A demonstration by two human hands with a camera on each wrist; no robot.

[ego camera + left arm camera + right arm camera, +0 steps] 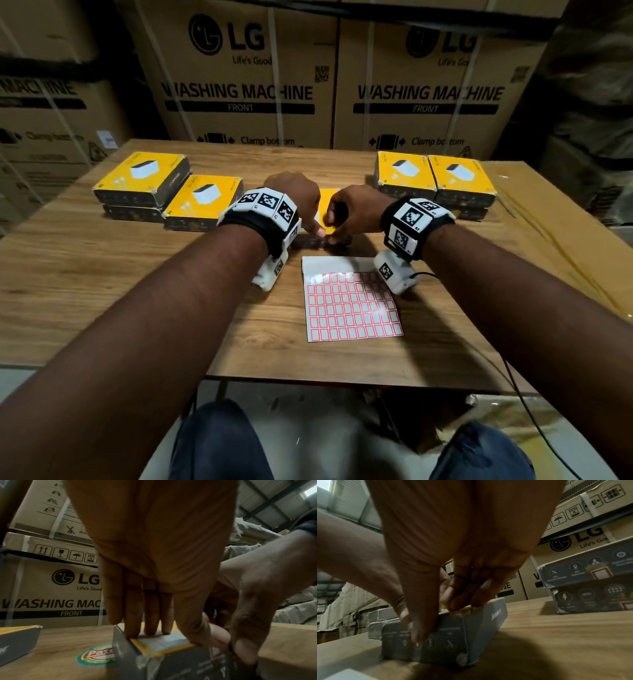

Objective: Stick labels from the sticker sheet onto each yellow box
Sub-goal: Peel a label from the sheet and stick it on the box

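- The flat yellow-topped cardboard box with grey sides (327,202) lay at the centre of the wood-grain table (102,274), just beyond the white sticker sheet of red-bordered labels (349,305).
- The left hand (294,198) rested on top of that box; in the left wrist view its straight fingers (133,615) pressed down on the yellow face near the box's near edge, thumb at the edge.
- The right hand (356,212) gripped the same box at its near edge: in the right wrist view the thumb lay down the grey front wall, and the curled fingers (464,599) bore on the top rim.
- A label between the fingertips could not be made out.
- Two stacked yellow boxes (144,181) and a third yellow box (202,202) stood at the table's left; a group of further yellow boxes (435,181) stood at the right, red-bordered labels showing on their grey sides in the right wrist view.
- Large brown cartons printed "LG WASHING MACHINE" (246,78) stood behind the table.
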